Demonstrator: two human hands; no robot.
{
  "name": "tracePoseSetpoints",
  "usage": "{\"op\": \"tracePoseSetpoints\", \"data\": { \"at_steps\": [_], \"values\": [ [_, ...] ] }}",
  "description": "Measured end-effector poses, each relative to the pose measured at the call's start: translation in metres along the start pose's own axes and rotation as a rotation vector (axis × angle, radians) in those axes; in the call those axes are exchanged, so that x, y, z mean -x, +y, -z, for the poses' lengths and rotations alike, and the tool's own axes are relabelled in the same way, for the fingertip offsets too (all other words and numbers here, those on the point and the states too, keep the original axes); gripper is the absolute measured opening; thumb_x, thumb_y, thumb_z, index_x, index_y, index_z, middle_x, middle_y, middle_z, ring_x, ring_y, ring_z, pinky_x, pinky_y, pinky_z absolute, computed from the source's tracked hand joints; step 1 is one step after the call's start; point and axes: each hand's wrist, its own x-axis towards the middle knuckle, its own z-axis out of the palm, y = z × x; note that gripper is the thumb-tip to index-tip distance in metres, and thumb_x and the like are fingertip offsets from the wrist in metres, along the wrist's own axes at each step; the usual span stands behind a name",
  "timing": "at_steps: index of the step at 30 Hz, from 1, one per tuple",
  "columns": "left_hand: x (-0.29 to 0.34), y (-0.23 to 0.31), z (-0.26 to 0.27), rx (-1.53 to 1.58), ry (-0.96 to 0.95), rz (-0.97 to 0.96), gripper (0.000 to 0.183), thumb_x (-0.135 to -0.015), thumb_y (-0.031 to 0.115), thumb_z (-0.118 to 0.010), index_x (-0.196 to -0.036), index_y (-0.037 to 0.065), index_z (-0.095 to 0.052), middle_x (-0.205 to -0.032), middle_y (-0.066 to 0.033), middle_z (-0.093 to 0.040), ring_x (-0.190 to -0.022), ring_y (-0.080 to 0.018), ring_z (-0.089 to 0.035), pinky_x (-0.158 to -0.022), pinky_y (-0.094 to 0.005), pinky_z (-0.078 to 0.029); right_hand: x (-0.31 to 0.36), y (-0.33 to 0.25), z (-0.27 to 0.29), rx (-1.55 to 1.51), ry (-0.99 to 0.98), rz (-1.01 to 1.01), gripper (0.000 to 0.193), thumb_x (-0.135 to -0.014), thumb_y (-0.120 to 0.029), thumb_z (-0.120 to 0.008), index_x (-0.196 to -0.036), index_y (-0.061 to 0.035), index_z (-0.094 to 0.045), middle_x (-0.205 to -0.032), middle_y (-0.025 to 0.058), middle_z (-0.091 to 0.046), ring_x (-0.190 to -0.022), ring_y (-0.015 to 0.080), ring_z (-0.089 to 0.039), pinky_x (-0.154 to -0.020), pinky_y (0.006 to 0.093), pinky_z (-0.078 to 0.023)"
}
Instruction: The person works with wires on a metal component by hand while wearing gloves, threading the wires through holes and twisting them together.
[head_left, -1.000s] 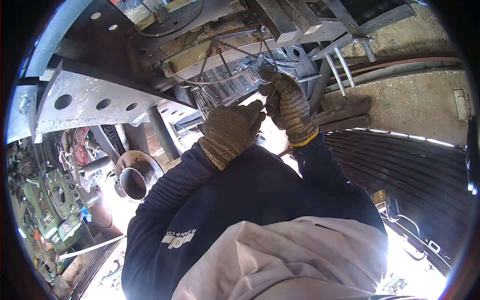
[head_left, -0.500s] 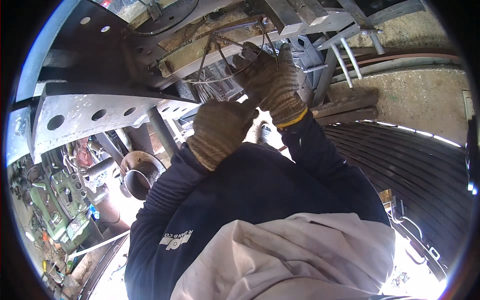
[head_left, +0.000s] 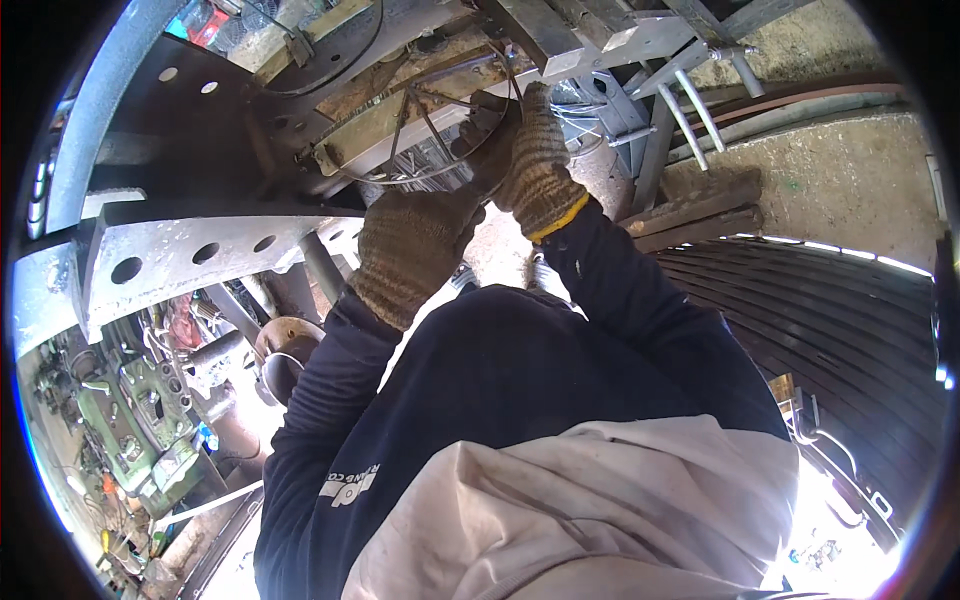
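Note:
Both my hands wear brown knitted work gloves and reach up under a metal chassis. My right hand, its cuff edged in yellow, is closed around a bundle of thin dark wires hanging below a wooden and steel beam. My left hand sits just below it, fingers curled toward the same wires; what it grips is hidden behind the glove. Dark blue sleeves run from both hands down to the lower edge.
A grey steel bracket with round holes juts out at left. Below it lie green machine parts and a round metal pipe end. A dark ribbed tyre curves at right. Metal rods and a timber block sit above it.
Both hands have risen and shifted toward the beam. My right hand has closed higher on the wires, and my left hand has followed close under it.

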Motion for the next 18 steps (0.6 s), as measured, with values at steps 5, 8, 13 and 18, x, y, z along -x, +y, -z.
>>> {"op": "tracePoseSetpoints", "data": {
  "at_steps": [5,8,13,18],
  "values": [
    [0.001,0.009,0.004,-0.279,0.22,0.085,0.041,-0.089,0.031,-0.069,-0.127,0.017,-0.066,-0.087,-0.0058,-0.068,-0.083,-0.0246,-0.068,-0.062,-0.0412,-0.051,0.009,0.02,-0.029,0.095,0.294,0.177,0.074,-0.098,-0.072,-0.044,-0.106,-0.0014,-0.065,-0.064,0.002,-0.047,-0.057,0.0208,-0.049,-0.054,0.0389,-0.045],
    [-0.002,0.016,-0.004,-0.348,0.127,0.103,0.042,-0.086,0.029,-0.071,-0.126,0.017,-0.066,-0.089,-0.0047,-0.067,-0.086,-0.0235,-0.068,-0.062,-0.0402,-0.052,0.002,0.019,-0.018,0.112,0.215,0.12,0.072,-0.097,-0.071,-0.046,-0.106,-0.0034,-0.067,-0.067,0.0044,-0.052,-0.059,0.0219,-0.05,-0.055,0.0397,-0.046],
    [-0.025,0.018,-0.009,-0.351,0.046,0.074,0.032,-0.084,0.024,-0.07,-0.115,0.015,-0.067,-0.085,-0.0061,-0.066,-0.078,-0.0247,-0.069,-0.063,-0.0399,-0.053,-0.015,-0.006,0.011,0.052,-0.051,-0.077,0.071,-0.1,-0.068,-0.044,-0.119,-0.0034,-0.066,-0.096,0.0161,-0.068,-0.087,0.0322,-0.062,-0.079,0.051,-0.054],
    [-0.029,0.015,-0.016,-0.316,0.145,0.075,0.023,-0.085,0.025,-0.071,-0.105,0.015,-0.07,-0.08,-0.0071,-0.066,-0.075,-0.027,-0.069,-0.064,-0.0414,-0.054,0.012,-0.005,0.015,-0.001,-0.248,-0.099,0.066,-0.102,-0.06,-0.046,-0.133,-0.0031,-0.057,-0.121,0.0186,-0.067,-0.113,0.0356,-0.062,-0.103,0.0542,-0.048]
  ]
}}
